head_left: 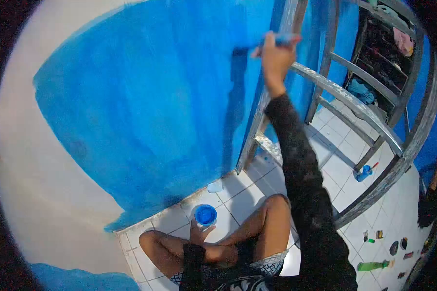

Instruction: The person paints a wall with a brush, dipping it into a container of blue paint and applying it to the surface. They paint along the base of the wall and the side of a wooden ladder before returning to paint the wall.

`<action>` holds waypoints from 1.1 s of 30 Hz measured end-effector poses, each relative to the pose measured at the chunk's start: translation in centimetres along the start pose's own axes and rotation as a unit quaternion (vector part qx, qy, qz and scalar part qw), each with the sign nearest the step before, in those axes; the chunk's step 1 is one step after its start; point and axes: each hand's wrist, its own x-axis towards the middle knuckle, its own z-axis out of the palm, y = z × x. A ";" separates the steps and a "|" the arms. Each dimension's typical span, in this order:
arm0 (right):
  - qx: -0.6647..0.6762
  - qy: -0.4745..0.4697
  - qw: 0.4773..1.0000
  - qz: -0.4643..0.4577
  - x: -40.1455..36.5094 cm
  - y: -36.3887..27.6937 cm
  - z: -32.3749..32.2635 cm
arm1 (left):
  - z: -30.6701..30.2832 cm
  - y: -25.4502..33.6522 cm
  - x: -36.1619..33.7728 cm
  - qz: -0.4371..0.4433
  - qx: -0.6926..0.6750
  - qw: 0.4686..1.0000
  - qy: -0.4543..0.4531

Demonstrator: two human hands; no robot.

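Observation:
My right hand (278,58) is raised against the blue-painted wall (145,92), fingers closed around a paintbrush (289,37) that is blurred by motion. The brush lies roughly level, close to the upright of a wooden ladder-like frame. Down on the tiled floor, a small cup of blue paint (205,215) stands near the foot of the wall. My left hand (202,234) has its thumb and fingers curved around the near side of that cup.
The wooden frame (344,80) leans at the right. Beyond its rails stands a blue container (363,173) with a brush in it. A green bottle (372,266) and several small items lie on the floor tiles (330,140). Another person (432,194) shows at the far right.

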 end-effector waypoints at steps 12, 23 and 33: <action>0.129 0.005 0.991 0.043 1.4 2.6 0.9 | 0.2 3.7 -1.3 0.028 0.063 0.996 0.051; 0.021 0.048 0.959 0.279 -12.2 8.7 -8.7 | -0.2 2.5 -0.4 0.009 0.027 0.997 0.070; 0.056 -0.031 0.998 -0.004 9.3 -4.7 4.0 | -0.6 4.4 -2.0 -0.031 0.049 0.992 0.111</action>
